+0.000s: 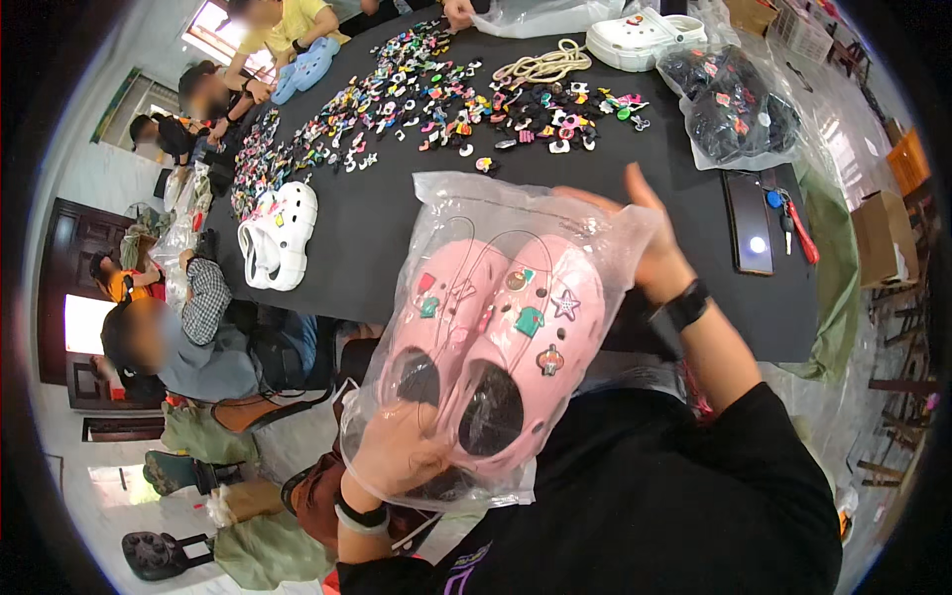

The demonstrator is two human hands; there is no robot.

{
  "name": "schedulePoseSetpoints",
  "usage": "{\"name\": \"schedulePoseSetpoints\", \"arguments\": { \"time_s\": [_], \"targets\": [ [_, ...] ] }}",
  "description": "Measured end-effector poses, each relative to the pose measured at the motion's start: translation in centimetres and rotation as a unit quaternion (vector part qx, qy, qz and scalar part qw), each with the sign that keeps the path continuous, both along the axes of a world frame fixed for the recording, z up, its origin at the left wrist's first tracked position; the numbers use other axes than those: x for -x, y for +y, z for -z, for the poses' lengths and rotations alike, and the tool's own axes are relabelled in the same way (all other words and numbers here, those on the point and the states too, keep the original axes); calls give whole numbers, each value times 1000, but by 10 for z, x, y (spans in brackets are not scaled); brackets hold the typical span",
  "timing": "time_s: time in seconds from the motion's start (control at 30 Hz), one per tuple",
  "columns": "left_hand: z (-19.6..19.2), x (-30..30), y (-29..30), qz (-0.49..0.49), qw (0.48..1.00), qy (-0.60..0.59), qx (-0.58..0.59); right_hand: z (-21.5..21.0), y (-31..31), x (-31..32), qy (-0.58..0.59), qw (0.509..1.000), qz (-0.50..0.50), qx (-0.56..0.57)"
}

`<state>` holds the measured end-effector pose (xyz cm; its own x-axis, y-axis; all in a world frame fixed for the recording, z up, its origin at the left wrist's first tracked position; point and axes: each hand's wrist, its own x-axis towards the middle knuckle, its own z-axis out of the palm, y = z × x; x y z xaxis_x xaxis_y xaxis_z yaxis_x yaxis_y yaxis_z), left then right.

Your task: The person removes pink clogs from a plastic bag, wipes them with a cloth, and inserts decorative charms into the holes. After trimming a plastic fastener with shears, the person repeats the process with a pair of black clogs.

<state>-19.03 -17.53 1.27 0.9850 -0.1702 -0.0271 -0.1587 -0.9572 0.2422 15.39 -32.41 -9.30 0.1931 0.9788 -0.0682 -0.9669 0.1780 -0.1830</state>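
Observation:
A pair of pink clogs [570,342] with colourful charms lies side by side inside a clear plastic bag [443,198], held up in front of me at the table's near edge. My left hand [397,448] is closed at the heel end of the clogs, seen through the plastic, with the bag's mouth around its wrist. At the bag's far right corner, my right hand [650,238] is open, thumb raised and fingers stretched out. Those fingers are partly hidden behind the plastic.
Many small charms [397,99] spread over the black table [372,213]. A white clog [288,233] stands left; another white pair [645,42], bagged black clogs [729,104], a phone [749,223] and keys [790,226] are right. Co-workers sit left; one holds a blue clog [305,69].

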Motion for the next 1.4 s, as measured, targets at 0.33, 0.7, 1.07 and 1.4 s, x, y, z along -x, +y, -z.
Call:
{"name": "schedulePoseSetpoints", "arguments": {
  "time_s": [0.33, 0.7, 1.07, 1.4],
  "targets": [
    [21, -16, 4, 20, 996, 67, -64, 12, 2, -39, -745, 611, -126, 238],
    [3, 14, 15, 44, 995, -42, -82, -15, -58, -149, -546, 734, 270, 301],
    [-46, -41, 32, 126, 948, -227, -184, -73, -120, -170, -630, 655, 220, 354],
    [41, -83, 108, 54, 972, -210, -85, -46, -199, -231, -337, 783, 446, 274]
  ]
}}
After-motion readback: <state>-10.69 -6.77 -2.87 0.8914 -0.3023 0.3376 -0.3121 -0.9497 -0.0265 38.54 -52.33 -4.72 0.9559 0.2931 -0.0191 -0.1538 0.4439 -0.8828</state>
